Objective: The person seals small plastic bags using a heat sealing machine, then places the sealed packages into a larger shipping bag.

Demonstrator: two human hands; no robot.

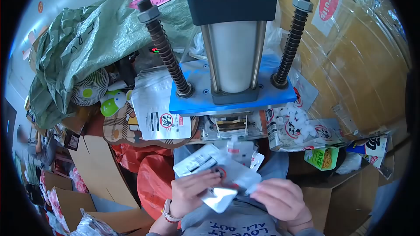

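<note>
My left hand, with a pale band at the wrist, is closed on a silver-and-white printed pouch; its fingers lie across the surface. A shiny flap of pouch material shows below those fingers. My right hand is pinched near the pouch's right corner. Something small and pale is at its fingertips, too blurred to name. Just beyond my hands stands a press with a blue plate, a grey cylinder and two spring-wrapped posts. Under the plate is a metal die.
Flat printed pouches are stacked left of the press on a plaid mat. To the right, white scraps lie on printed film. Further out are a large carton, a small fan and a red bag.
</note>
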